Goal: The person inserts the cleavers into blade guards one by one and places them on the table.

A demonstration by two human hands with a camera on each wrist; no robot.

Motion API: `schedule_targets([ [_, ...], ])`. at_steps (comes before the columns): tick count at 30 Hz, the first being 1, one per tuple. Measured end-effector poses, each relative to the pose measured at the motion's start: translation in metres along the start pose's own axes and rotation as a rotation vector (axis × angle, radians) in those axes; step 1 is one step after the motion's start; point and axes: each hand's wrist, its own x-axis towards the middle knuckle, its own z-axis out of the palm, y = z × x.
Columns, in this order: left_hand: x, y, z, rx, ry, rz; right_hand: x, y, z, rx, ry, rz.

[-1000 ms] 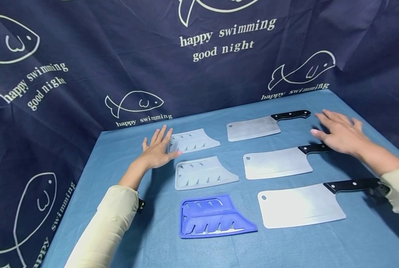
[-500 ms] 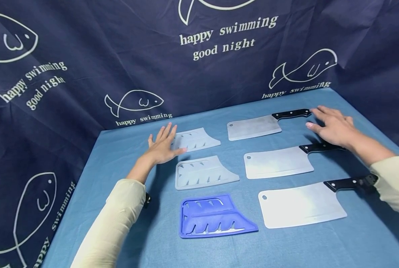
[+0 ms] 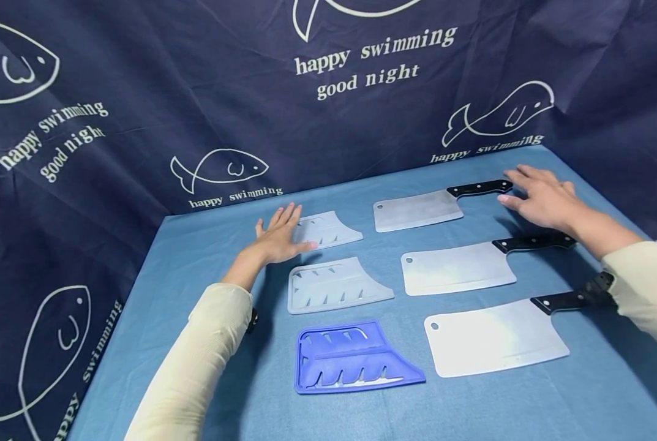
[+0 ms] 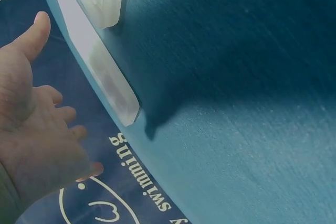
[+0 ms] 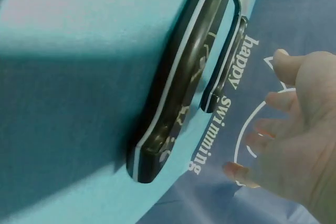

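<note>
The step in hand looks to be a reach at the far row: the left hand (image 3: 278, 240) is hovering over the left end of the far white cover (image 3: 329, 229), and the right hand (image 3: 543, 199) is hovering by the end of the far knife's handle (image 3: 479, 188). On both hands the fingers are spreading wide, a little bent, and are holding nothing; the wrist views are showing them raised clear of the covers and handles. The next move seems to call for lowering the hands, then closing the right fingers round the handle and the left ones on the cover's edge.

Three knives are lying flat on the bench (image 3: 449, 410): the far knife (image 3: 419, 210), the middle knife (image 3: 455, 269) and the near knife (image 3: 493, 337), all pointing their handles right. Three covers are lying to their left, one per row: two white, counting the middle white cover (image 3: 339, 285), and one blue cover (image 3: 345, 352) nearest the person. One dark curtain (image 3: 361, 135) is hanging behind.
</note>
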Motion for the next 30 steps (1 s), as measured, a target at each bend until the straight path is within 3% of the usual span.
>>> schedule_targets([
  [15,0.011,0.005,0.003,-0.045,-0.095,0.0,0.029,-0.016,-0.002,-0.012,-0.075,-0.013],
  [30,0.019,0.011,0.006,-0.038,-0.139,-0.016,0.05,-0.02,0.009,-0.03,-0.176,0.01],
])
